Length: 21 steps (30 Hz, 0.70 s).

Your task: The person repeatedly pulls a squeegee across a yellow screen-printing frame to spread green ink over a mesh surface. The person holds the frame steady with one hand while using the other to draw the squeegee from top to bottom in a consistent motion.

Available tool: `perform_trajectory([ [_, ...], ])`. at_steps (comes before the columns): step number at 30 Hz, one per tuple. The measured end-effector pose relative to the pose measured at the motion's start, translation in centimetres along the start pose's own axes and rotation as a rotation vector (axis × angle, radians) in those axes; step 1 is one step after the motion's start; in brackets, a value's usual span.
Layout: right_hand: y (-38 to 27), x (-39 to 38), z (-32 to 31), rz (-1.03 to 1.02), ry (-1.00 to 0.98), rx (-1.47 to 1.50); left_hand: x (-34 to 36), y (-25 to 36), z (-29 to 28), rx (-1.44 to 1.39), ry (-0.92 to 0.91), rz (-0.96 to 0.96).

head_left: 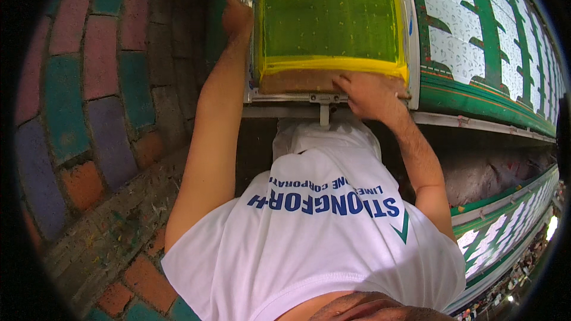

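A screen printing frame (250, 65) with pale metal rails lies in front of me. Its green mesh (330, 12) is bordered by bright yellow ink (333, 61), thickest along the near and right sides. A brown strip (291, 81) runs across the near end. My left hand (237, 19) is closed around the frame's left rail, its arm stretched forward. At the near right corner my right hand (372, 94) is closed over the near rail, fingers curled beside the brown strip; its fingertips are partly hidden. Between my arms, a small metal bracket (324, 100) is fixed to the near rail.
To the right stretches a long green table (476, 92) with rows of printed white pieces (455, 21). Another green table (493, 232) with white pieces lies at the lower right. Coloured paving bricks (101, 53) cover the floor on my left, beside a low ledge (113, 220).
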State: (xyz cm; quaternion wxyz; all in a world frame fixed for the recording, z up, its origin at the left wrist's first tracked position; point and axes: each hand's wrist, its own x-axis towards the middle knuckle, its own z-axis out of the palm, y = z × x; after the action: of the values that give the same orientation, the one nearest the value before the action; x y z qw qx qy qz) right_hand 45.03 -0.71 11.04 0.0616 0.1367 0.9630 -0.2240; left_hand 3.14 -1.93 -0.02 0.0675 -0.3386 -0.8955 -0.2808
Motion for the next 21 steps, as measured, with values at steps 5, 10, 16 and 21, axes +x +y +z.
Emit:
perform_trajectory([
  [5,-0.5,2.3,-0.3,0.172,0.125,-0.026,0.7,-0.4,0.9,-0.022,0.079,0.034],
  [10,-0.6,2.2,1.4,0.225,0.218,-0.095,0.9,-0.8,1.3,0.042,0.011,0.001],
  [16,-1.1,2.6,2.0,0.245,0.312,-0.12,0.8,-0.4,1.3,0.031,0.009,0.092],
  [21,-1.1,2.4,1.1,0.279,0.288,-0.121,0.6,-0.9,1.2,-0.033,-0.056,0.058],
])
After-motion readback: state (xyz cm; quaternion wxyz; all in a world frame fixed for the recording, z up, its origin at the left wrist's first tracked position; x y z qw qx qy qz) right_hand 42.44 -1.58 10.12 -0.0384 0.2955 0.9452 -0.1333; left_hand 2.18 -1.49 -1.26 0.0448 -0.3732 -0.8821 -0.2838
